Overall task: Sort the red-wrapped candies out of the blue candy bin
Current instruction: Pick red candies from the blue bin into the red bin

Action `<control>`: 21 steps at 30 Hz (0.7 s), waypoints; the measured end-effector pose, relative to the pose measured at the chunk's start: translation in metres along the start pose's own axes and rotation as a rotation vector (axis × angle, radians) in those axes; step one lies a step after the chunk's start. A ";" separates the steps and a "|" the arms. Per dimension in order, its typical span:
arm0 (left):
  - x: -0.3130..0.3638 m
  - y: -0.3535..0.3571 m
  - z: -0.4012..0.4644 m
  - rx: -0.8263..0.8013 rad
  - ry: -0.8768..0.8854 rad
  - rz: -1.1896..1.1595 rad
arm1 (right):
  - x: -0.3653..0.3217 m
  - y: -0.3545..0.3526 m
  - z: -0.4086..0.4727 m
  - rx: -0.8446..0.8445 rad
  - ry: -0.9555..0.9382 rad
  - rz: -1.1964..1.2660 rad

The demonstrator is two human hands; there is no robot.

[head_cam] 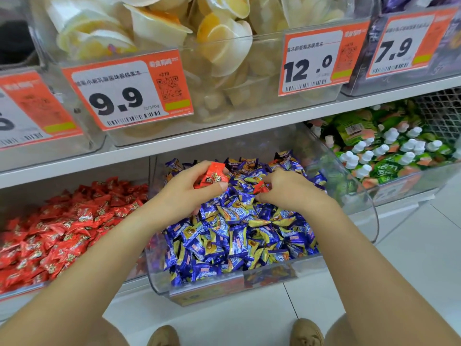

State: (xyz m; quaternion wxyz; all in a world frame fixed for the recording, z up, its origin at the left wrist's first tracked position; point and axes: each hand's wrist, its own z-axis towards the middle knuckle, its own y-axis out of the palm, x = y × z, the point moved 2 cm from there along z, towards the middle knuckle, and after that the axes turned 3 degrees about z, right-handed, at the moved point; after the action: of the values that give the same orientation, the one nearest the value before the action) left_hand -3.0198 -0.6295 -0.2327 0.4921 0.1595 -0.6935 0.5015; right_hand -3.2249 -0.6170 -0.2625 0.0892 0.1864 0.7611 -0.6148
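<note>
On the lower shelf of a shop display, a clear tilted bin (369,221) holds a deep heap of blue candies (237,233), and just left of it a second bin is piled with red candies (62,226). On the right sits a bin of green pouches with white caps (389,151), and on the shelf above, far from the person, clear boxes of pale jelly cups (219,41) carry orange price tags (129,93) marked 9.9, 12.0 and 7.9. Both bare arms reach into the blue bin from the near side. The left hand (184,193) is closed around a few red-wrapped candies (212,176), held just above the far left of the blue heap. The right hand (287,188) has its fingertips pinching 1 more red candy (260,187) that lies among the blue wrappers near the middle of the far part of the heap. The step in hand looks like collecting: 1 hand stores what is found while the other picks. Next, the right hand would need to lift that red candy free without dragging blue ones along, then either pass it to the left hand or carry it left to the red pile. Whether more red ones lie buried under the blue cannot be told.
</note>
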 end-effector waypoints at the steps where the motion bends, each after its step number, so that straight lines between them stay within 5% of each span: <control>1: -0.001 -0.001 0.000 0.003 -0.026 -0.030 | -0.002 0.001 0.000 0.031 -0.006 -0.020; 13: 0.000 -0.002 -0.007 -0.133 -0.547 -1.079 | -0.004 -0.020 -0.018 0.234 -0.138 0.321; 21: 0.001 -0.004 -0.016 -0.153 -0.551 -1.072 | -0.014 -0.027 -0.033 0.044 -0.080 0.815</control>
State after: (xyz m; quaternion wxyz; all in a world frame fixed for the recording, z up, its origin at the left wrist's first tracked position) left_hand -3.0085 -0.6175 -0.2295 0.4885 0.5746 -0.6527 0.0727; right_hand -3.2195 -0.5923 -0.2258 0.3511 0.4505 0.6076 -0.5518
